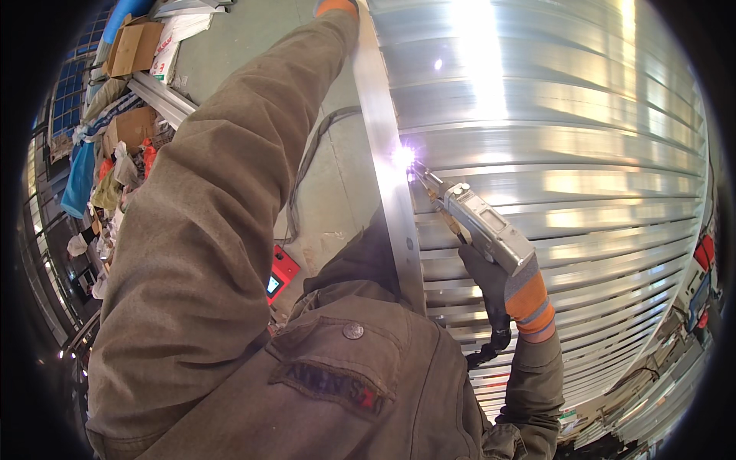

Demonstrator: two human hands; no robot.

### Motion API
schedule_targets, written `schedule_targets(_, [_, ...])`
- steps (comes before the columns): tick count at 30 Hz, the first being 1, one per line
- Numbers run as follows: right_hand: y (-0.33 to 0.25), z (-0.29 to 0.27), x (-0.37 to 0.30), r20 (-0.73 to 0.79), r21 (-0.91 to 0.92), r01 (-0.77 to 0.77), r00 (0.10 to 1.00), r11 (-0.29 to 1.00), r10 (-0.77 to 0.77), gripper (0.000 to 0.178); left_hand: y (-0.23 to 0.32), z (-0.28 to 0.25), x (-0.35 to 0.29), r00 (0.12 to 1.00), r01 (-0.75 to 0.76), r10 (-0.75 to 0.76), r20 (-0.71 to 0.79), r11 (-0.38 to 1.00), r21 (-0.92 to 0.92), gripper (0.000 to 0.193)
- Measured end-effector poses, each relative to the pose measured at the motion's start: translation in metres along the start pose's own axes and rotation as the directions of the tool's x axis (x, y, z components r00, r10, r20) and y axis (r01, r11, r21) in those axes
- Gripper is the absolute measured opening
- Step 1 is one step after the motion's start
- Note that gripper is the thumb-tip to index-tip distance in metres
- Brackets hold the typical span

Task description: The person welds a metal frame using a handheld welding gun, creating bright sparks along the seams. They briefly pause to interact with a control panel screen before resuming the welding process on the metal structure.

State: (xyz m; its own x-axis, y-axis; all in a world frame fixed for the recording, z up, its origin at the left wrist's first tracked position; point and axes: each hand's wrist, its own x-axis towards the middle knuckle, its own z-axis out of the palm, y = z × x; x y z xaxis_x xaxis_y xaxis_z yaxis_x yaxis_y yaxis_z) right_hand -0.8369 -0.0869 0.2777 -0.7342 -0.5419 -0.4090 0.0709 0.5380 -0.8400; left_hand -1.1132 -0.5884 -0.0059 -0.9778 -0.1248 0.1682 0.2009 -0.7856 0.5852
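Observation:
My right hand, in a grey and orange glove, is wrapped round a boxy silver welding gun. A dark cable trails down from the gun past my wrist. The gun's nozzle points up and left, and a bright violet-white spark glows at its tip. That glare hides the exact contact spot, where a long metal side rail meets the metal slats. My left arm stretches to the far end of the rail. Only an orange bit of my left glove shows at the top edge, its fingers out of sight.
A red device with a lit screen stands on the floor by my body. A grey cable runs along the floor left of the rail. Cardboard boxes, metal profiles and a blue cloth pile up at the left.

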Motion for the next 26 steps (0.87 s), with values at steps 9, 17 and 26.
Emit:
schedule_targets(9, [-0.011, -0.003, 0.002, 0.041, 0.132, -0.185, 0.983, 0.974, 0.181, 0.031, -0.001, -0.004, 0.003, 0.999, 0.007, -0.004, 0.052, 0.998, -0.059, 0.039])
schedule_targets(17, [-0.023, -0.007, 0.005, 0.029, 0.169, -0.215, 0.977, 0.962, 0.213, 0.033, -0.003, -0.015, 0.006, 0.996, 0.016, -0.007, 0.089, 0.995, -0.1, 0.036])
schedule_targets(26, [-0.022, -0.006, 0.013, 0.024, 0.088, -0.154, 0.988, 0.984, 0.152, 0.036, -0.009, -0.038, 0.02, 0.984, 0.028, 0.009, 0.177, 0.978, -0.207, 0.034])
